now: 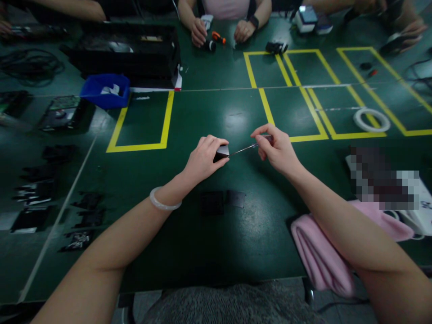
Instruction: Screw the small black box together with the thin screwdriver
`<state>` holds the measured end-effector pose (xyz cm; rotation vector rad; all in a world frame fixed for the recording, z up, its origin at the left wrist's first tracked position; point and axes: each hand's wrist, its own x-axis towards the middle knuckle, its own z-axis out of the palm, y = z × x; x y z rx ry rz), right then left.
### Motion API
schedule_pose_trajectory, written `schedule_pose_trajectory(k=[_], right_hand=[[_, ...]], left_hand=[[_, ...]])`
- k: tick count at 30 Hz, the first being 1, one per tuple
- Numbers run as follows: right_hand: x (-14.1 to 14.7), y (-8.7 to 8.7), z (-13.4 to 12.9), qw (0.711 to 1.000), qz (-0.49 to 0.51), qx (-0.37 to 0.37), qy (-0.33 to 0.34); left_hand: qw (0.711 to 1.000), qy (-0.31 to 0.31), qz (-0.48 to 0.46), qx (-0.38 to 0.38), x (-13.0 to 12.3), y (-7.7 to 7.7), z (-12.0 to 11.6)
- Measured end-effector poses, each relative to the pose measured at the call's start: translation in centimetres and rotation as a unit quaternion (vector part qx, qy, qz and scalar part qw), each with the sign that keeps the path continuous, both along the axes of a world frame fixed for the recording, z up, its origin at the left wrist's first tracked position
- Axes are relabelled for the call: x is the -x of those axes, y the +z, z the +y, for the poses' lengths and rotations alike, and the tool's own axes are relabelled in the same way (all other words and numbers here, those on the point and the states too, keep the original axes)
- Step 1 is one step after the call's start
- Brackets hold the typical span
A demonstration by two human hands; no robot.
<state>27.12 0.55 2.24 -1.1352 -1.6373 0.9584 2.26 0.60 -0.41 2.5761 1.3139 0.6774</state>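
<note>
My left hand point(205, 157) is closed around a small black box-like part point(221, 153) with a pale top face, held just above the green table. In my right hand point(275, 150) is a screwdriver point(243, 149), its handle mostly hidden by the fingers. The thin metal shaft points left, and its tip meets or nearly meets the part's right edge. Below my hands, a black square plastic piece point(212, 203) and a thinner dark plate point(235, 198) lie side by side on the table.
Black plastic parts point(88, 218) lie at left, near a blue bin point(105, 92) and a long black case point(135, 58). On the right are a white tape roll point(371, 120) and a pink cloth point(324, 252). Across the table, co-workers' hands point(245, 30) handle small items.
</note>
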Motion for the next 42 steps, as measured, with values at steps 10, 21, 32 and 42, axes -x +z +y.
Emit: schedule_pose_trajectory(k=[10, 21, 32, 42], right_hand=[[-0.15, -0.33, 0.16, 1.000, 0.009, 0.001, -0.001], [-0.17, -0.19, 0.18, 1.000, 0.020, 0.010, 0.007], [-0.14, -0.06, 0.16, 1.000, 0.011, 0.016, 0.006], [-0.17, -0.26, 0.30, 1.000, 0.007, 0.016, 0.006]], left_hand=[[1.000, -0.001, 0.002, 0.002, 0.03, 0.02, -0.04], [1.000, -0.001, -0.001, 0.002, -0.02, 0.12, -0.06], [1.000, 0.000, 0.000, 0.003, 0.00, 0.03, -0.01], [1.000, 0.001, -0.001, 0.001, 0.00, 0.03, 0.00]])
